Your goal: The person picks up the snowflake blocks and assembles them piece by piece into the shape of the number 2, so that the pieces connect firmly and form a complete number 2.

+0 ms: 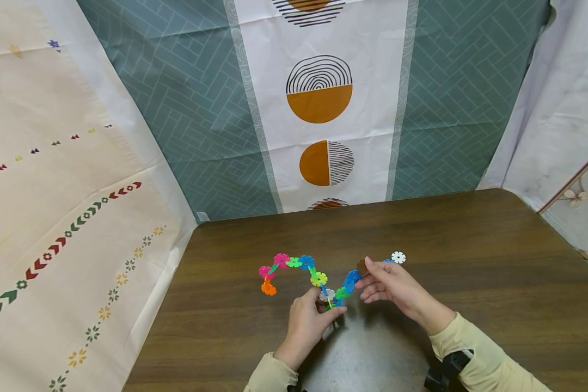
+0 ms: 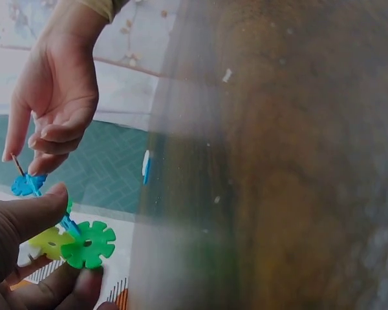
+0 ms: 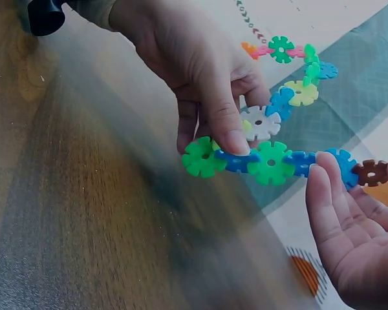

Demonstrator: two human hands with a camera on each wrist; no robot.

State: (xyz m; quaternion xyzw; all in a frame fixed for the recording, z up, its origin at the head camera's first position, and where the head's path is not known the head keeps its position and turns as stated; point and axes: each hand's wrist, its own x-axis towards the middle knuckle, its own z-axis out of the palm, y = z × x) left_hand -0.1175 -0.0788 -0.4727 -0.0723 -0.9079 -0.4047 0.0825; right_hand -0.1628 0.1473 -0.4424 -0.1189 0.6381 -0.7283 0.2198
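Note:
A chain of slotted, flower-shaped plastic discs [image 1: 319, 279] in pink, orange, green, blue, yellow and white curves in the air above the table. My left hand [image 1: 310, 322] grips the chain near its middle; in the right wrist view its thumb lies on a blue disc [image 3: 237, 161] between two green ones. At the chain's other end, my right hand [image 1: 399, 294] pinches a brown disc [image 3: 373, 173] joined to a blue disc. The far end of the chain, with an orange disc [image 1: 268, 287], hangs out to the left.
Beyond my right hand, a white disc [image 1: 398, 257] with a blue one beside it is on the brown wooden table [image 1: 215, 337]. A patterned teal and white cloth [image 1: 196, 109] hangs behind the table, with pale cloths [image 1: 54, 190] at the sides.

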